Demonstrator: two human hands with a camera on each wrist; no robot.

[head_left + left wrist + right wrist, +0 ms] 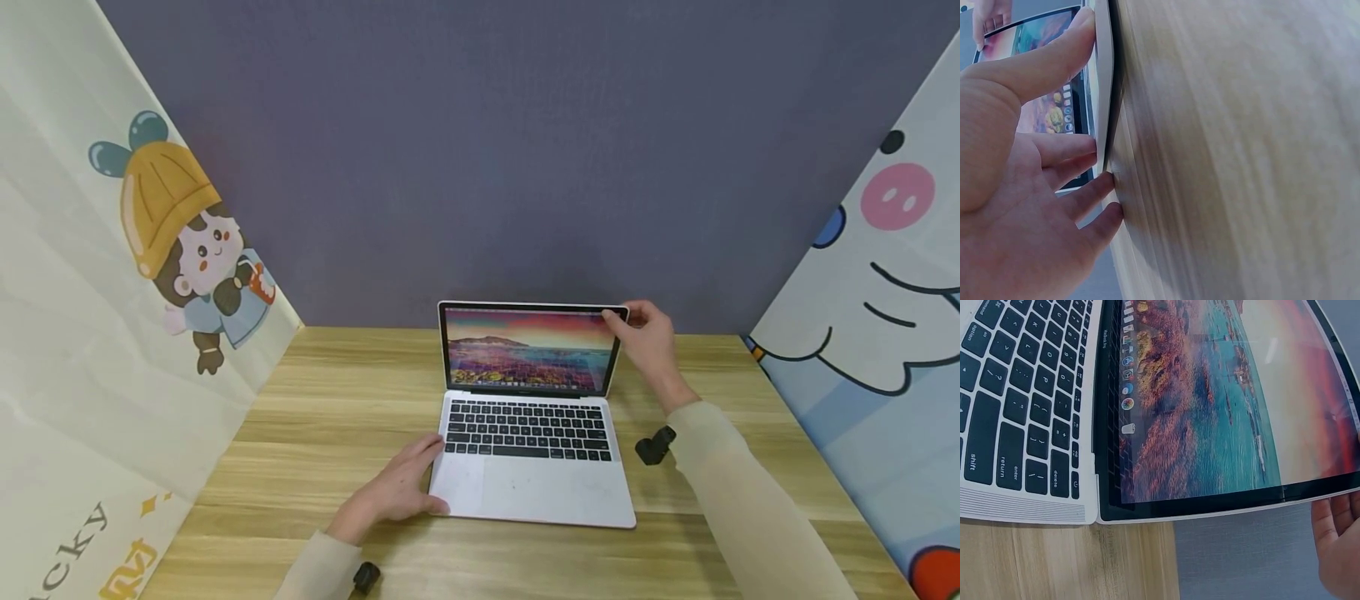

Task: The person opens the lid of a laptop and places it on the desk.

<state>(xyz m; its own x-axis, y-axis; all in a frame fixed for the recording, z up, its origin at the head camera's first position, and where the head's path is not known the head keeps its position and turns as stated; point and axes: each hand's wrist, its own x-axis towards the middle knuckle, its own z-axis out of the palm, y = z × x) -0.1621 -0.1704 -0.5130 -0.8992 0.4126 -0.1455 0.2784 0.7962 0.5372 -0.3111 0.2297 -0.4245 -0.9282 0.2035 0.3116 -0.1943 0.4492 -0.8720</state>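
Note:
An opened silver laptop lies on the wooden table, its screen lit with a coastal sunset picture. At the screen's upper right corner, my right hand pinches the edge, thumb at the front and fingers behind. Only part of that hand shows in the right wrist view, beside the lid's edge. My left hand rests against the left side of the keyboard base, thumb near the front corner. In the left wrist view, the left hand's fingers are fairly straight and touch the laptop's edge.
The wooden table runs back to a dark grey-blue panel. Pale cartoon-printed sheets stand on the left and right. Small black devices sit at the left wrist and right wrist.

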